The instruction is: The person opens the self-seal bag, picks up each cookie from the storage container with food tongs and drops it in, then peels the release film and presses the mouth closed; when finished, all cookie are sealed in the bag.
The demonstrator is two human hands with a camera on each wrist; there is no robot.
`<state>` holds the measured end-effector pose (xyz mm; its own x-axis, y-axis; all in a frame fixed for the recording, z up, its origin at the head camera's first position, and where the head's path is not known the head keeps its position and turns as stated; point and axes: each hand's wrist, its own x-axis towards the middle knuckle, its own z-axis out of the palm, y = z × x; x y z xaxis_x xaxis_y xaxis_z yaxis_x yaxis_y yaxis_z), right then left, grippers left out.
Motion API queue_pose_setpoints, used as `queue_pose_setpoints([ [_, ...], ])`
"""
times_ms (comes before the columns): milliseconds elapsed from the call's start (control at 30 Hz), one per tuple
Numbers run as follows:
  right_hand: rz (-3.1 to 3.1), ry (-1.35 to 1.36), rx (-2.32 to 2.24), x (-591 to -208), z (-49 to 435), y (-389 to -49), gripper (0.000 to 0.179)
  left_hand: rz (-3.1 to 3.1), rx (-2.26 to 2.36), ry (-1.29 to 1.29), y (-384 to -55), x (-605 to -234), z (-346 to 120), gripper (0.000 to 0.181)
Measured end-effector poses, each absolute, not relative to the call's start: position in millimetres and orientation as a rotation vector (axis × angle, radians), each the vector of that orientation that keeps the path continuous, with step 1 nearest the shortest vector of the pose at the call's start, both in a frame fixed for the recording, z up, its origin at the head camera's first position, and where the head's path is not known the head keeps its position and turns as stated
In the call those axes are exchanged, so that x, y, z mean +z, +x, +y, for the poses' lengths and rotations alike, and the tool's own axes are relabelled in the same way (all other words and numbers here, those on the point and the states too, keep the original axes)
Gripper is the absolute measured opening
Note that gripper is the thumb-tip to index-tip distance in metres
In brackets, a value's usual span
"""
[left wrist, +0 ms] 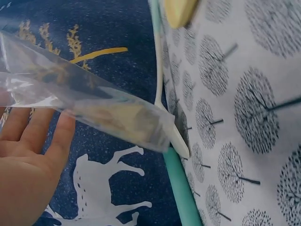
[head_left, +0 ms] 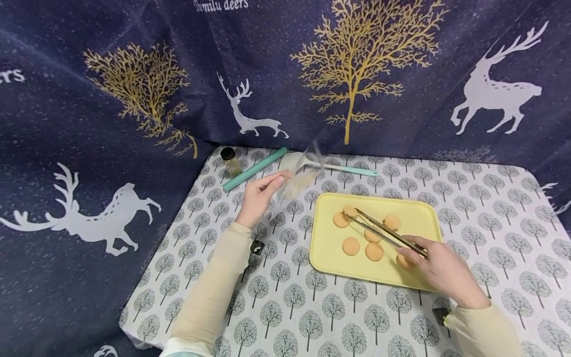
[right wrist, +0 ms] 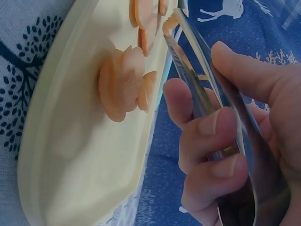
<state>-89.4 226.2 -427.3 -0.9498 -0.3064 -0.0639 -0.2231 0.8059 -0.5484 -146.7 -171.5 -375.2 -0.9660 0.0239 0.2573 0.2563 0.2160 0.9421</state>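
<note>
My left hand (head_left: 261,197) holds up a clear plastic bag (head_left: 300,184) by its edge, between thumb and fingers. Something pale yellowish lies inside the bag, blurred by the film. With my right hand (head_left: 446,270) I grip metal tongs (head_left: 387,235), fingers curled round both arms. The tong tips hold a round orange-brown cookie (right wrist: 170,22) over the far left part of a yellow tray (head_left: 330,267). Several more such cookies, among them one cookie (head_left: 351,246) near the tray's left side, lie flat. Another cookie (head_left: 405,261) is partly hidden below my right hand.
Behind the bag lie a green rolling pin (head_left: 256,169) and a spatula (head_left: 357,170) with a white and mint handle. A small jar (head_left: 230,161) with a black lid stands at the back left corner. A dark printed curtain (head_left: 267,59) hangs behind the table.
</note>
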Motion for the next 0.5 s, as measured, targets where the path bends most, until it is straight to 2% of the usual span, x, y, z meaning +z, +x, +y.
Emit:
queue_pose_setpoints([
  [500,2.924,-0.39,-0.896,-413,225,-83,0.053,-2.29,-1.84,-0.238,-146,-373,-171,0.026],
])
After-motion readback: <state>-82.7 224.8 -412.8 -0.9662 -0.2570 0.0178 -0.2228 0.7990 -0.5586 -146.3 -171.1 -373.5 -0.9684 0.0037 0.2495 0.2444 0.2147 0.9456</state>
